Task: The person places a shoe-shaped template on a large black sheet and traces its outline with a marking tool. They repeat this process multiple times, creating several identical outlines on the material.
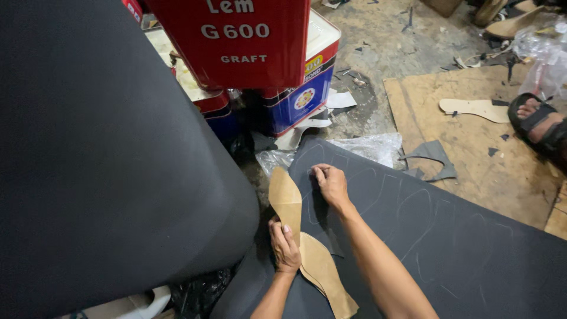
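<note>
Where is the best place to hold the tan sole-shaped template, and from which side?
Hold the tan template at its narrow waist, coming from the near edge, where the left hand presses it on the dark sheet. It lies flat, so pressing down probably suits it better than pinching.
</note>
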Demonstrator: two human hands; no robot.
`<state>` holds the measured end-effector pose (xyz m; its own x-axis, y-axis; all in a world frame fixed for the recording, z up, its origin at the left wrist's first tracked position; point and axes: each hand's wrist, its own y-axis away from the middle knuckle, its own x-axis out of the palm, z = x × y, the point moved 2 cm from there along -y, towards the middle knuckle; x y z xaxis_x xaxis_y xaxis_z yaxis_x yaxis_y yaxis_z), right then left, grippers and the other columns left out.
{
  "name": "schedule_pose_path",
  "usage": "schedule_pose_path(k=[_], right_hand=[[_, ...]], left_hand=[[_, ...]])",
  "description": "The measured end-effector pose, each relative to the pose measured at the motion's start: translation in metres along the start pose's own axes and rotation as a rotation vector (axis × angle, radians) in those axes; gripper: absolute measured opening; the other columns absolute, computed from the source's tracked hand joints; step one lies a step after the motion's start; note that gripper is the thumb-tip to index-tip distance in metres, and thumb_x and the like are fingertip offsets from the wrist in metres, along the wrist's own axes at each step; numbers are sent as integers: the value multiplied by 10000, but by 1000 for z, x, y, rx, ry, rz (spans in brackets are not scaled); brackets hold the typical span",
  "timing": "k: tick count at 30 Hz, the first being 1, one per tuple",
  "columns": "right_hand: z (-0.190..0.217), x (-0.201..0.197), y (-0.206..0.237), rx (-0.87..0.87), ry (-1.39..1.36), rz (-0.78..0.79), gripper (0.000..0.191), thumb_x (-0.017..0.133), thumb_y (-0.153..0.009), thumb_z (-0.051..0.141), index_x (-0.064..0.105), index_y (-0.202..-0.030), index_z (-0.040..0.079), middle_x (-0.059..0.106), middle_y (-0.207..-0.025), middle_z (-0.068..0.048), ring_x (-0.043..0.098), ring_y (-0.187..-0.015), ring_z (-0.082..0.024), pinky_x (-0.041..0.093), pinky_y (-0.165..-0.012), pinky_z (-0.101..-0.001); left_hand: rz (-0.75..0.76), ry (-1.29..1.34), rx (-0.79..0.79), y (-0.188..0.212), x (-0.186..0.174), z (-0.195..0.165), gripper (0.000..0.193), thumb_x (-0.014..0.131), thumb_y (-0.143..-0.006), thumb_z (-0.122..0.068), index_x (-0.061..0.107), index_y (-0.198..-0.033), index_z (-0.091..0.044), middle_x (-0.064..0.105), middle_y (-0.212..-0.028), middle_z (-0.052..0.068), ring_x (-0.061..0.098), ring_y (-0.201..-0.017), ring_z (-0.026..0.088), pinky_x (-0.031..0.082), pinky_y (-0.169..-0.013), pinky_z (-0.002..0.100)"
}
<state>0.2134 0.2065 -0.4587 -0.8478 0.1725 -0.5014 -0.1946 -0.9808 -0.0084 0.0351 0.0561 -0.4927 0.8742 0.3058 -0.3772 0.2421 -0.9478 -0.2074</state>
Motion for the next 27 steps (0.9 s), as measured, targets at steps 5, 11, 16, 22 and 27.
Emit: schedule_pose_path(k=[5,11,16,22,27], right_hand=[[-17,-24,31,9,-118,-3,255,621,-992,208,763,-1055,6,799,-921,-124,765,-865,-188,574,-780,-311],[-17,-38,69,45,-56,33,243,599,-993,179,753,-1052,0,801,-935,-125,771,-871,-186,572,-786,-315],[-10,-38,70,39,45,18,246,613,-972,188,764,-1042,8,799,-913,-124,764,-849,-189,571,-773,-329],[-38,-78,61,85,18,-237,265,609,-995,223,776,-1028,20,795,-921,-113,762,-835,-191,573,-756,-326],[-56,-112,50,167,110,-212,247,621,-988,231,782,-1028,47,800,-892,-113,762,-807,-206,565,-740,-333]], left_hand=[[-49,72,98,-1,-1,-6,226,399,-1048,-179,491,-1064,28,541,-1138,281,552,-1024,435,437,-910,493],[-64,56,117,-4,-2,-10,210,417,-1052,-169,500,-1068,22,556,-1154,270,555,-1039,426,444,-920,484],[-74,46,129,-4,-1,-5,217,422,-1049,-168,508,-1075,29,553,-1176,275,551,-1065,437,437,-932,492],[-48,29,91,-5,0,1,230,429,-1057,-193,501,-1065,25,554,-1162,265,558,-1072,430,438,-951,486],[-54,54,134,-7,-3,-7,252,417,-1057,-200,502,-1095,34,551,-1208,275,552,-1096,440,435,-952,488]])
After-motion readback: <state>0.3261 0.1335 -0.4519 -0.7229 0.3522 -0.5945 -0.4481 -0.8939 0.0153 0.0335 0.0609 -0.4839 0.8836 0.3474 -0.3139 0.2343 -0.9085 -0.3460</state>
